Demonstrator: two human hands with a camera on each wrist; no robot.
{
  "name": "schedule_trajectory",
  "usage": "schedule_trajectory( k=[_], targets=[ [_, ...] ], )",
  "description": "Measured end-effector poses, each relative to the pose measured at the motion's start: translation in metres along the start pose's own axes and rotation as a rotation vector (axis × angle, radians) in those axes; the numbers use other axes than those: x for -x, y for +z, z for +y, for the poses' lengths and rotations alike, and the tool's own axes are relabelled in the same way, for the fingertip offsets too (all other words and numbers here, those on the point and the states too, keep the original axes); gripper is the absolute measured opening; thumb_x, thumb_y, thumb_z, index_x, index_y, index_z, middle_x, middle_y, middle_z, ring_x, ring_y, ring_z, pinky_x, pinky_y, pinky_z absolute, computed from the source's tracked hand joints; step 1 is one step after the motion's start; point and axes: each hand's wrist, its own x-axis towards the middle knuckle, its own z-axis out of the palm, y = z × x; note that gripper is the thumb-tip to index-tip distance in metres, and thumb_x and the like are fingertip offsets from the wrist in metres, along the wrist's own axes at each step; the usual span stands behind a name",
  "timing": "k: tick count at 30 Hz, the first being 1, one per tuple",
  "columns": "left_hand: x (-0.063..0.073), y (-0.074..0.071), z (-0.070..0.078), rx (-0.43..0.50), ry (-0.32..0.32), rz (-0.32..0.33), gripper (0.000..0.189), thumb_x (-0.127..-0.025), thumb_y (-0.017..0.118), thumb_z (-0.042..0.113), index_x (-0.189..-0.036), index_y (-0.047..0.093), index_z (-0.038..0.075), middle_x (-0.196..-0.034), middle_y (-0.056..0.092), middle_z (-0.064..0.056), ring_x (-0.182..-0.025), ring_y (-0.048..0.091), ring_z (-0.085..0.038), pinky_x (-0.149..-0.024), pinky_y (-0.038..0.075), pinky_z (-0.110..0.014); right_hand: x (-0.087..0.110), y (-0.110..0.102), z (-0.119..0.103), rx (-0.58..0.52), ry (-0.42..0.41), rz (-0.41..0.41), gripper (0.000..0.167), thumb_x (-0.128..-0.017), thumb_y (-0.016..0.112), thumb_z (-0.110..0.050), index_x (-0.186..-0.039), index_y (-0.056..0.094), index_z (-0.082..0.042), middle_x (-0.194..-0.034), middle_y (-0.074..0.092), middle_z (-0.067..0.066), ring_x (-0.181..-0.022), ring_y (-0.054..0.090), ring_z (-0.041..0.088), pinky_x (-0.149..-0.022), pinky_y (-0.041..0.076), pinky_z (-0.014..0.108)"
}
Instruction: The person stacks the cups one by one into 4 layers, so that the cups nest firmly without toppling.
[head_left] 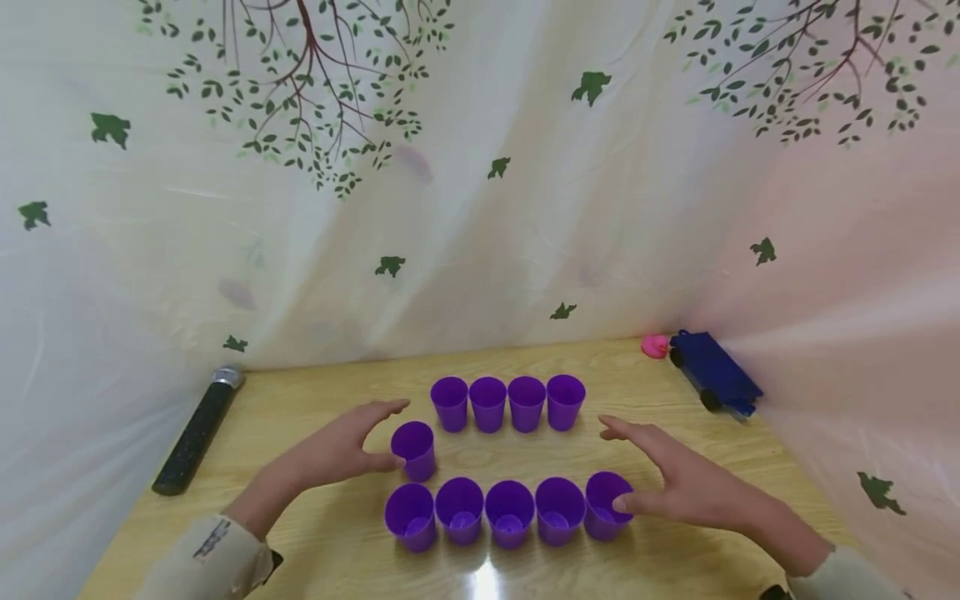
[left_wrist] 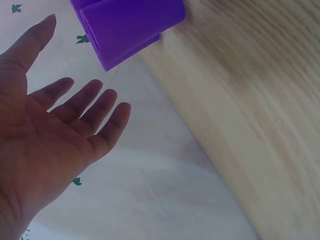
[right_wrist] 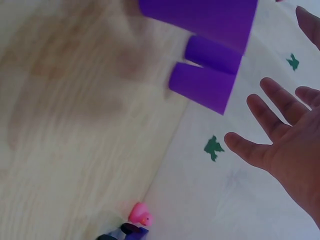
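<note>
Purple plastic cups stand upright on the table in two rows: several in the back row and several in the front row. One single cup stands between the rows at the left. My left hand is beside this cup, fingers spread, its thumb tip overlapping the rim in the head view. At the right end of the front row, my right hand has its thumb over the edge of the last cup. Both wrist views show loosely extended fingers and empty palms, with purple cups beyond them.
A black microphone with a silver head lies at the table's left edge. At the back right are a pink rubber duck and a blue toy vehicle. A white curtain with leaf prints hangs behind and around the wooden table.
</note>
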Motion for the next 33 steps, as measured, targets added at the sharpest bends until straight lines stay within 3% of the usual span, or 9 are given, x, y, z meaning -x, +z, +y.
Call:
schedule_trajectory(
  k=[9, 33],
  targets=[
    [0.001, 0.011, -0.002, 0.033, 0.006, -0.007, 0.089, -0.086, 0.075, 0.046, -0.154, 0.036, 0.004, -0.151, 0.049, -0.016, -0.136, 0.050, -0.039, -0.113, 0.039, -0.058, 0.007, 0.018, 0.004, 0.095, -0.089, 0.022, 0.091, -0.082, 0.077, -0.053, -0.156, 0.035, -0.023, -0.146, 0.054, -0.003, -0.128, 0.053, 0.020, -0.102, 0.050, 0.044],
    [-0.003, 0.021, -0.001, 0.016, 0.005, 0.043, 0.085, -0.086, 0.078, 0.035, -0.154, 0.037, 0.006, -0.138, 0.060, -0.016, -0.128, 0.057, -0.036, -0.107, 0.045, -0.057, 0.010, 0.029, 0.003, 0.068, -0.066, -0.025, 0.091, -0.082, 0.077, -0.052, -0.157, 0.031, -0.028, -0.134, 0.061, -0.007, -0.124, 0.055, 0.019, -0.099, 0.051, 0.048]
  ],
)
